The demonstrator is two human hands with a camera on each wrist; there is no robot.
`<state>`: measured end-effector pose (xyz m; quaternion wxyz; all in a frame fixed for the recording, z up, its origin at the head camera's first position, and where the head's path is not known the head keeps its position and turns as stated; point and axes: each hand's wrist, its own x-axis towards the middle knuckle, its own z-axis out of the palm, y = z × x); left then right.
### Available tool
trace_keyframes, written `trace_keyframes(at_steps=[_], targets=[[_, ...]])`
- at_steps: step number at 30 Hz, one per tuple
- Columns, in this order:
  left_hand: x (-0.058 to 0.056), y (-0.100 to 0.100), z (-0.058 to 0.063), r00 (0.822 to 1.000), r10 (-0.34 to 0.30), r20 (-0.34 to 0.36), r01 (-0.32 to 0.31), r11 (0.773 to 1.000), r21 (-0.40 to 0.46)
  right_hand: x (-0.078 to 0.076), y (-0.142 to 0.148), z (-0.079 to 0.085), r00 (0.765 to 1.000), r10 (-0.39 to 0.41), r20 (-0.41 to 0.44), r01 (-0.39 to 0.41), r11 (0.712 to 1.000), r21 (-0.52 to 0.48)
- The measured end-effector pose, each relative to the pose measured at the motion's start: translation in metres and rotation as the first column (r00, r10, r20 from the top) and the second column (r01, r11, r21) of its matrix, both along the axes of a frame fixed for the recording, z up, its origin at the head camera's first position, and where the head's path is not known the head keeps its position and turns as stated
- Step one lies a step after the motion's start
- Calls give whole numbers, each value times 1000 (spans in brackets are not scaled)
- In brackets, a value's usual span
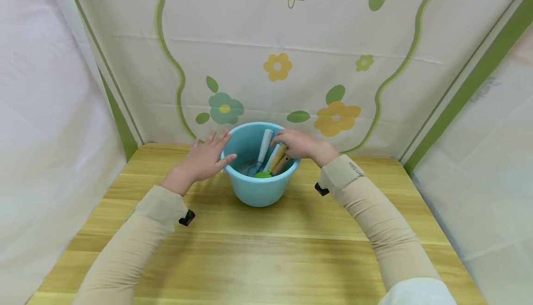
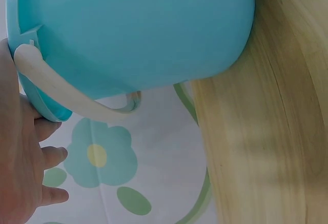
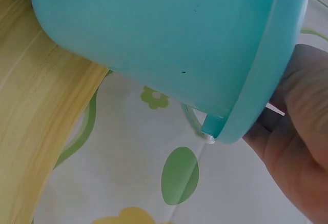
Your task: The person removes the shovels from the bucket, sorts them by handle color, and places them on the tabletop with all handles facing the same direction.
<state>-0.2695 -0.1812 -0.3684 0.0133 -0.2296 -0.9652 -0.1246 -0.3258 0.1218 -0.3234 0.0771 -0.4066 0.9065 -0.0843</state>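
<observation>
A light-blue bucket (image 1: 260, 193) stands upright near the table's far edge. My left hand (image 1: 204, 157) rests at its left rim with the fingers spread; the left wrist view shows the pale bucket handle (image 2: 77, 93) hanging beside that hand. My right hand (image 1: 300, 145) reaches over the right rim, its curled fingers around the top of a tool with a yellow handle (image 1: 278, 156). Inside the bucket lean a small blue shovel with a white handle (image 1: 265, 144) and a brown handle with a hole (image 1: 281, 162). A green tool head (image 1: 263, 174) lies low inside.
The wood-grain table (image 1: 258, 258) extends toward me from the bucket. Close behind stands a white cloth (image 1: 233, 55) printed with flowers and vines. More pale cloth (image 1: 54, 110) hangs along both sides.
</observation>
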Motion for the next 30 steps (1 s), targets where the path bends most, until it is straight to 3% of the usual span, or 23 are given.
trace_keyframes(at_steps=[8, 17, 30], targets=[[0, 1, -2, 1000, 6, 8, -6, 1000, 3, -1, -7, -3, 1000, -28, 14, 27, 997, 66], [0, 2, -2, 1000, 3, -2, -3, 1000, 17, 0, -11, -2, 999, 6, -37, 0, 987, 162], [0, 2, -3, 1000, 2, -6, -2, 1000, 6, 2, -12, -2, 998, 18, -58, -8, 984, 180]])
